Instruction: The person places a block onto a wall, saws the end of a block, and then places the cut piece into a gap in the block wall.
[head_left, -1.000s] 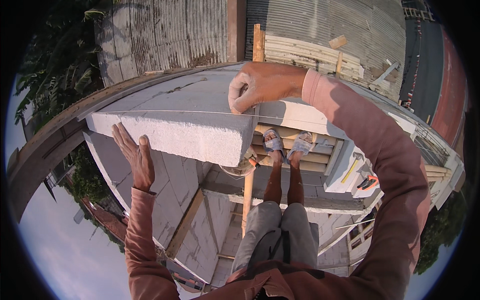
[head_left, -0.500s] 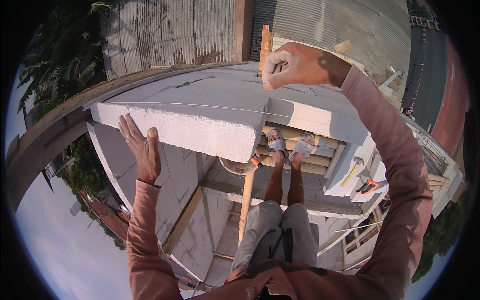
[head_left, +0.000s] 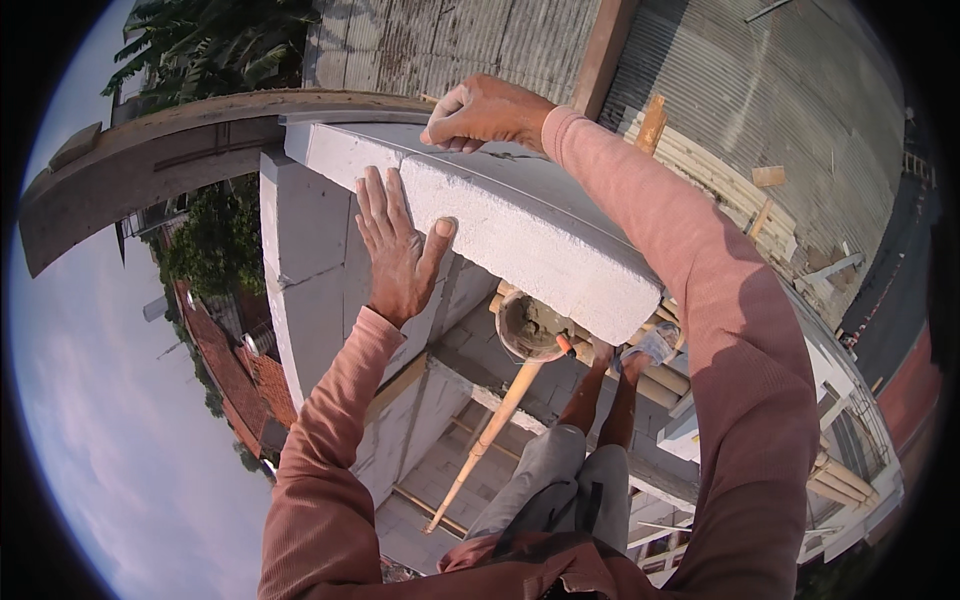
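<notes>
My left hand [head_left: 397, 250] lies flat against the near face of a pale block wall [head_left: 530, 240], fingers spread and thumb out. Above the wall's top edge is my right hand [head_left: 488, 112], its fingers curled into a pinch. Whatever the pinch may hold is hidden or too small to name. A thin string [head_left: 545, 200] runs along the wall's upper edge, passing just below the right hand. Below the wall's near face sits a round bucket [head_left: 507, 325] with grey mortar in it. An orange-handled tool [head_left: 566, 346] rests at its rim.
I stand on bamboo poles [head_left: 665, 380] high up, beside the wall's right end. A bamboo pole [head_left: 490, 440] slants downward below the bucket. A wooden beam [head_left: 200, 150] extends past the wall's far left. Corrugated roofing [head_left: 760, 110] lies beyond.
The view has swung to the right and tilted. My right hand has moved left along the wall top, closer to the left hand. My left hand stays against the wall, farther along its face.
</notes>
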